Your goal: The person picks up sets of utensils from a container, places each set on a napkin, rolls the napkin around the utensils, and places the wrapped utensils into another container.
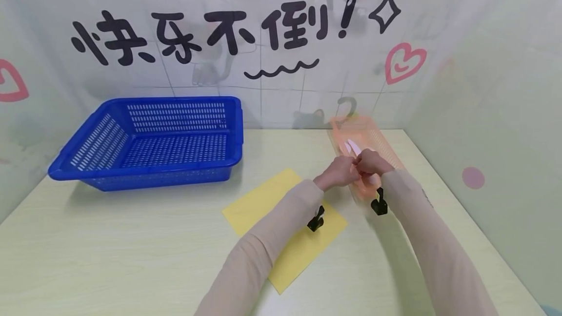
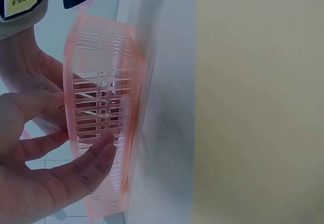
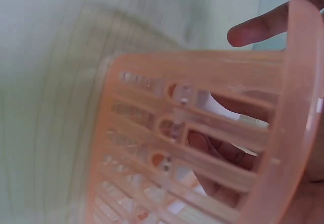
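Note:
A slotted, translucent pink plastic basket stands at the right, and both hands meet over its near half. My left hand is at the rim; two of its fingers lie outside along the slotted wall, while the thumb and another finger reach the rim, their tips partly hidden. My right hand reaches inside, its bent fingers seen through the slots in the right wrist view. Pale, elongated things show in the basket just beyond the hands. What either hand pinches is hidden.
A large blue slotted basket stands on the table at the left. A yellow sheet lies flat under the left forearm. Behind is a printed curtain, and a pale wall borders the table at right.

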Demonstrator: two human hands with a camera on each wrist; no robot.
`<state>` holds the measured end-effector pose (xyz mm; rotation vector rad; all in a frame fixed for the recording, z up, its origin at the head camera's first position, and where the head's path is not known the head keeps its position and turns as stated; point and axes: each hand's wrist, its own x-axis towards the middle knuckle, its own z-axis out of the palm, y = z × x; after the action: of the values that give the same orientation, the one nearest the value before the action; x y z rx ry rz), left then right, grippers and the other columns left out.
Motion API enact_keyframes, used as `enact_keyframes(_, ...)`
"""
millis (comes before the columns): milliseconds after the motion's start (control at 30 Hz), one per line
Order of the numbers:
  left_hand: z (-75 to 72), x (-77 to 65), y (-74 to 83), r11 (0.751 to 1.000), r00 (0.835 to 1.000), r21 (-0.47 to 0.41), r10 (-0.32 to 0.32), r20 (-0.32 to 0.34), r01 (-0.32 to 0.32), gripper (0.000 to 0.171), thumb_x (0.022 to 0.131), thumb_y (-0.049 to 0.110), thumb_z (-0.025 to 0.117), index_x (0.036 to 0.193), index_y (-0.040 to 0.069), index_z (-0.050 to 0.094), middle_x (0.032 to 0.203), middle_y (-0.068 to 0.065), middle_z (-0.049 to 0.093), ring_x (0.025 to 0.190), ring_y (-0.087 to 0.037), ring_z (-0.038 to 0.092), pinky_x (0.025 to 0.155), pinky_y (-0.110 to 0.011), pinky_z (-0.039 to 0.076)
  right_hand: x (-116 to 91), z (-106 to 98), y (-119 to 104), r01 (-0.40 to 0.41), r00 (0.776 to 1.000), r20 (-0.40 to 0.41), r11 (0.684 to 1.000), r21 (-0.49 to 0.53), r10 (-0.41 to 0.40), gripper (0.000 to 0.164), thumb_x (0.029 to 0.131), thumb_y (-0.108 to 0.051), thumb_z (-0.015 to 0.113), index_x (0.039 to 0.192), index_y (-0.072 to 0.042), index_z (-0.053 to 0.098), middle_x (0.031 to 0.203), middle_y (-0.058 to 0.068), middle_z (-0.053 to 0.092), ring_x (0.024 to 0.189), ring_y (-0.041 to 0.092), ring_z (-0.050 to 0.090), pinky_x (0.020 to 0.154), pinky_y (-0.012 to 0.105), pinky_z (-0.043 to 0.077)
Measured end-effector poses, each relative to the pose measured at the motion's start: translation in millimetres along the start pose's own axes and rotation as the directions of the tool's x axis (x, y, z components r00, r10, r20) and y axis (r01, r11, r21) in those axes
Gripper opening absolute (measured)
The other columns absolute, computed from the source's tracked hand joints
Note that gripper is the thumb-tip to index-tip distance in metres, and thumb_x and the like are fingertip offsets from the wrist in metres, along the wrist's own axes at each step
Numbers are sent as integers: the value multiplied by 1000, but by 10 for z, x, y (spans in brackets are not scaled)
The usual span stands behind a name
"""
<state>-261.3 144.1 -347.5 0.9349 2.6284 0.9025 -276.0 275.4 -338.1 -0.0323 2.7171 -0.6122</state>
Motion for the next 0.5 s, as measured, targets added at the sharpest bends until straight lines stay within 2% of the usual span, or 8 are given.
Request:
enact_keyframes(100, 9, -3, 16, 999, 999, -18, -35, 3, 35, 13, 83, 13, 57, 92, 3, 59, 69, -1, 49, 60, -12, 45, 47, -16, 33, 32, 3, 22, -27, 999, 21, 1000, -2, 27, 10, 78, 1, 47, 74, 2, 57, 64, 6, 48, 55, 14, 46, 48, 21, 39)
enact_keyframes(200, 6, -4, 25, 999, 999, -12, -50, -1, 50, 19, 83, 14, 58, 98, 2, 59, 76, -3, 54, 62, -13, 46, 49, -16, 34, 192, 36, 154, -44, 998, 44, 999, -3, 44, 10, 77, 1, 48, 71, -1, 55, 64, 8, 48, 54, 17, 47, 49, 25, 41)
enact_keyframes(233, 5, -5, 26, 999, 999, -9, -53, -2, 53, 23, 83, 15, 58, 102, 2, 59, 79, -4, 55, 64, -13, 47, 50, -16, 34, 315, 68, 287, 5, 999, 39, 1000, 0, -5, 12, 76, 0, 47, 66, -3, 55, 62, 7, 48, 52, 16, 47, 46, 25, 40)
enact_keyframes(300, 1, -9, 27, 998, 998, -1, -57, -1, 57, 30, 83, 15, 58, 109, 1, 57, 87, -6, 58, 68, -14, 47, 52, -16, 34, 479, 109, 442, 22, 998, 54, 1000, -8, -22, 14, 76, -2, 48, 64, -4, 55, 60, 8, 48, 51, 17, 48, 46, 28, 40)
enact_keyframes(333, -1, -12, 27, 998, 998, 0, -59, 1, 59, 33, 83, 16, 58, 113, 0, 55, 91, -7, 59, 69, -14, 47, 53, -16, 35, 593, 139, 568, 60, 997, 58, 998, -3, -60, 16, 76, -3, 47, 62, -6, 55, 58, 6, 47, 49, 16, 47, 44, 28, 39)
enact_keyframes(367, -4, -18, 28, 998, 998, 3, -63, 3, 63, 37, 84, 16, 58, 116, 0, 53, 95, -8, 59, 71, -14, 48, 54, -17, 36, 624, 150, 599, 61, 996, 63, 998, -6, -61, 17, 76, -3, 47, 62, -6, 56, 57, 6, 48, 48, 16, 47, 44, 28, 39)
enact_keyframes(433, -9, -28, 24, 998, 998, 24, -57, 7, 56, 40, 84, 17, 58, 120, -1, 50, 101, -10, 60, 74, -15, 48, 57, -17, 37, 612, 154, 594, 59, 996, 73, 998, -13, -58, 18, 76, -3, 46, 61, -5, 56, 54, 4, 46, 46, 15, 46, 42, 27, 37)
enact_keyframes(500, -16, -41, 22, 998, 999, 39, -49, 9, 49, 42, 85, 18, 57, 121, -1, 49, 105, -11, 60, 77, -16, 49, 60, -18, 38, 457, 122, 429, -12, 996, 89, 1000, 2, 12, 19, 78, -2, 45, 65, -1, 58, 54, 5, 46, 46, 15, 46, 43, 26, 37)
